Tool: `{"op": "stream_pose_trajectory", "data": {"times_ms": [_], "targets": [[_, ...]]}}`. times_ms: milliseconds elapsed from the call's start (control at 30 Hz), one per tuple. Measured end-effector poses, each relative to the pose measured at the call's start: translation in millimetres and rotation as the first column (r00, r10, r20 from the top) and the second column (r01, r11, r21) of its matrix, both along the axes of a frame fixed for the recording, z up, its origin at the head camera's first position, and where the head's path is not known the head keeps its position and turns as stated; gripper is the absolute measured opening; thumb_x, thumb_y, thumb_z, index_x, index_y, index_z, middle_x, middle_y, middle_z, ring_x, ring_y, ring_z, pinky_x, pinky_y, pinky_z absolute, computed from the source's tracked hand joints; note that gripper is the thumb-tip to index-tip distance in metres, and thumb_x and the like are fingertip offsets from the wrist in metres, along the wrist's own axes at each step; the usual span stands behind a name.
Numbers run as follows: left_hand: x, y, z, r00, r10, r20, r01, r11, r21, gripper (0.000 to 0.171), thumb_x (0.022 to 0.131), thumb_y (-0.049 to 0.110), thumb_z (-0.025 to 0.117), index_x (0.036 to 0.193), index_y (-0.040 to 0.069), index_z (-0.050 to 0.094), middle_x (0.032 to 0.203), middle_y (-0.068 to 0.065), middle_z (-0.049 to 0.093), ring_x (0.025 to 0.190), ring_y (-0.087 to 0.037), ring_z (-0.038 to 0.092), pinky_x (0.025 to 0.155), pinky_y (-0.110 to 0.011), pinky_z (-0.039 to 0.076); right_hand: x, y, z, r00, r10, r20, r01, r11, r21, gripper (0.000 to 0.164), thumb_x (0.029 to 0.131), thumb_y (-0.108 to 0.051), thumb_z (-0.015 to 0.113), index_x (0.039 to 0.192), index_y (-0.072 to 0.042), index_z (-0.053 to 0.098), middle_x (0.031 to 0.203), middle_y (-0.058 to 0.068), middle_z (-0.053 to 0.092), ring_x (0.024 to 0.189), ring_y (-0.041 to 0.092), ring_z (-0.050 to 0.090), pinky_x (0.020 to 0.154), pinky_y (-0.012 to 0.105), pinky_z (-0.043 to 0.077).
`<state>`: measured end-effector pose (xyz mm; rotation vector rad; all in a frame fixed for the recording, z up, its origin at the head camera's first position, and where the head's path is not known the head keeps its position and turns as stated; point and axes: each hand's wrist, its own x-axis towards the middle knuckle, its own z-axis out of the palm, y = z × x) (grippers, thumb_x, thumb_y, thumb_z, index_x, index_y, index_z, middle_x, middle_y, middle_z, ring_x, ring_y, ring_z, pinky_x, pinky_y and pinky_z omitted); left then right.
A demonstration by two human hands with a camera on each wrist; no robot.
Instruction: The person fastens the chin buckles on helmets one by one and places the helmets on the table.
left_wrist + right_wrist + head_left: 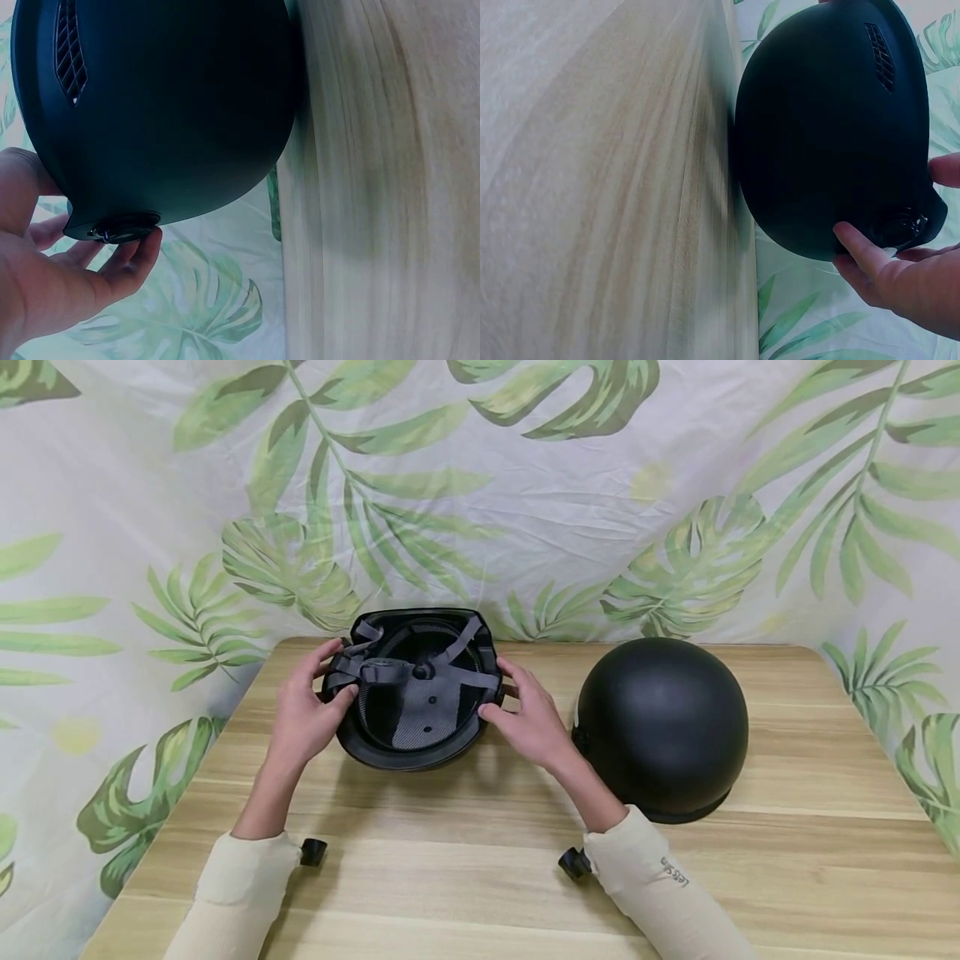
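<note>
A black helmet [412,752] is held upside down over the back of the table, its grey straps and padded lining facing up. My left hand [311,702] grips its left rim, thumb at the inner edge and fingers along the outside. On the opposite rim, my right hand [528,714] holds it the same way. The left wrist view shows the helmet's smooth shell [172,112] with a meshed vent, the fingertips at a round black side fitting. From the right wrist, the shell [817,135] appears close against the tabletop, fingers near a similar fitting.
A second black helmet [660,727] rests dome up on the wooden table [450,877], just right of my right forearm. Behind the table's back edge hangs a white cloth [555,510] printed with green leaves.
</note>
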<state>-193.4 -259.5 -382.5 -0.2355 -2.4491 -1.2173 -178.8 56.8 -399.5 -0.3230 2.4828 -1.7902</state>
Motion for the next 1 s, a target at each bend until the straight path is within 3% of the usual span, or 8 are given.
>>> {"op": "stream_pose_trajectory", "data": {"times_ms": [233,500,700,1000], "targets": [[2.6,-1.0,2.6,0.999,0.017,-0.039,-0.017,1.000,-0.005,0.061,0.088,-0.012,0.073,0.147,0.001,0.060,0.146,-0.018,0.062,0.128,-0.044,0.062,0.072,-0.004,0.044,-0.2,-1.3,-0.3,1.000,0.027,0.011,-0.027,1.000,0.015,0.076,0.097,-0.023,0.070,0.165,-0.013,0.038,0.165,0.010,0.040,0.144,0.038,0.051,0.106,0.050,0.054],[4.1,-1.4,5.7,0.997,0.021,-0.068,-0.017,0.998,0.056,0.053,0.094,-0.010,0.070,0.144,0.007,0.065,0.134,-0.013,0.071,0.122,-0.032,0.067,0.085,-0.017,0.046,1.4,-2.8,2.4,0.998,0.060,0.004,-0.060,0.998,0.006,0.077,0.098,-0.019,0.072,0.165,-0.010,0.035,0.166,0.012,0.038,0.144,0.038,0.052,0.105,0.049,0.055],[3.5,0.2,4.7,0.995,0.018,-0.102,-0.015,1.000,0.022,0.053,0.092,-0.012,0.071,0.142,0.006,0.066,0.127,-0.013,0.075,0.115,-0.030,0.069,0.084,-0.018,0.047,0.7,-1.7,2.2,0.998,0.060,0.006,-0.060,0.998,0.018,0.077,0.097,-0.019,0.073,0.165,-0.010,0.036,0.164,0.014,0.041,0.142,0.037,0.053,0.104,0.048,0.056],[3.3,-0.4,6.7,0.997,0.002,-0.071,-0.003,1.000,-0.006,0.061,0.087,-0.014,0.076,0.143,0.007,0.065,0.131,-0.015,0.071,0.119,-0.033,0.068,0.088,-0.015,0.046,0.1,-0.2,0.6,0.998,0.063,0.008,-0.063,0.998,0.027,0.077,0.098,-0.020,0.072,0.165,-0.011,0.035,0.164,0.014,0.042,0.142,0.037,0.053,0.104,0.048,0.056]]}}
